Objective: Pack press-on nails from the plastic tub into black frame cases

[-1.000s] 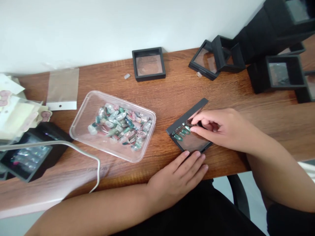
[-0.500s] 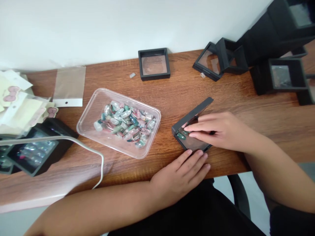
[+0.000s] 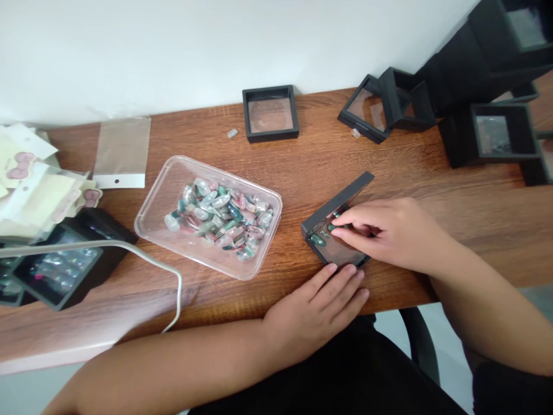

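Right hand (image 3: 384, 233), fingers together, presses green stones (image 3: 322, 235) in open black box (image 3: 334, 227); left hand (image 3: 317, 308) flat, fingers together, on counter (image 3: 302, 161). No legible writing.

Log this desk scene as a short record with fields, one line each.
Right hand: fingertips on green press-on nails inside an open black display box
Left hand: flat on the wooden desk, fingertips at the box's near edge
Left of box: clear plastic tray of mixed-colour nails
Back edge: single shut black box, more black boxes stacked at right
Far left: white cable, cellophane bags
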Demonstrator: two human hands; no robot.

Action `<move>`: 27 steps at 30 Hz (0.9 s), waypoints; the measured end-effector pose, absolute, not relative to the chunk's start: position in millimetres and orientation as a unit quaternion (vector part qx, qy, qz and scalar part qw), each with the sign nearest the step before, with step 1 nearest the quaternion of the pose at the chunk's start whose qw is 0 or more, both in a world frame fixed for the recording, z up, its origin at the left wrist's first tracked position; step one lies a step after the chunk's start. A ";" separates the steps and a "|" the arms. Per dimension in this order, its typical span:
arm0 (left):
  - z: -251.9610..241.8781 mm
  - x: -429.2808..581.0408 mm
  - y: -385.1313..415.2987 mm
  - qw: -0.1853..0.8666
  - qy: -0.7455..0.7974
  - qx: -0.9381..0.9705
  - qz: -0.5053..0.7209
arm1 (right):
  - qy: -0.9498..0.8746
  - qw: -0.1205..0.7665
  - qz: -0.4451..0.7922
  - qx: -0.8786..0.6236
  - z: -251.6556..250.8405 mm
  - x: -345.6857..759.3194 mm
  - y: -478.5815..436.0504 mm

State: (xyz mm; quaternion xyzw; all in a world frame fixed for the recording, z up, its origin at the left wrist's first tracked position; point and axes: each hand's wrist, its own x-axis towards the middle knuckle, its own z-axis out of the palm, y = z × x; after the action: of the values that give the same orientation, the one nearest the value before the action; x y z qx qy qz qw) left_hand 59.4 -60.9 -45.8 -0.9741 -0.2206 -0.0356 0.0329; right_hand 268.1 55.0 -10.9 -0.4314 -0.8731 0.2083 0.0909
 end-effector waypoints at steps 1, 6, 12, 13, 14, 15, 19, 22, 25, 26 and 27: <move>-45.8 59.5 -60.9 0.033 -0.221 -0.974 -0.037 | -0.871 0.087 0.197 -0.441 -10.5 266.5 53.4; -46.0 59.7 -60.6 0.034 -0.218 -0.975 -0.032 | -0.849 0.091 0.184 -0.487 -8.7 256.5 46.5; -46.2 59.7 -60.2 0.026 -0.217 -0.975 -0.039 | -0.807 0.082 0.216 -0.543 -8.9 250.8 41.2; -46.2 59.6 -60.1 0.025 -0.216 -0.975 -0.039 | -0.803 0.082 0.219 -0.548 -8.2 251.1 40.6; -46.1 59.5 -60.0 0.022 -0.216 -0.975 -0.038 | -0.801 0.082 0.222 -0.551 -7.2 251.8 40.1; -46.1 59.4 -60.0 0.019 -0.216 -0.975 -0.037 | -0.799 0.084 0.226 -0.550 -5.9 253.0 39.7; -46.5 59.3 -60.0 0.009 -0.216 -0.976 -0.037 | -0.809 0.076 0.250 -0.527 -0.5 261.9 39.1; -46.4 59.2 -60.0 0.012 -0.215 -0.976 -0.030 | -0.829 0.072 0.255 -0.493 -0.2 268.4 39.7; -45.5 59.3 -59.8 0.016 -0.214 -0.976 -0.025 | -0.845 0.079 0.257 -0.463 -2.7 270.7 41.0; -45.2 59.3 -59.6 0.017 -0.215 -0.976 -0.023 | -0.847 0.082 0.256 -0.458 -3.4 270.6 41.4; -45.0 59.3 -59.5 0.017 -0.216 -0.976 -0.023 | -0.848 0.083 0.254 -0.458 -4.1 270.3 41.7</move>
State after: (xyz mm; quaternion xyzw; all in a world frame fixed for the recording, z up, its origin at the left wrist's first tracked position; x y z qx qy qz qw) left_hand 59.3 -59.5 -45.0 -0.9760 -0.2158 -0.0225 0.0174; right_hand 270.3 41.7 -4.1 -0.4578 -0.8478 0.2543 0.0833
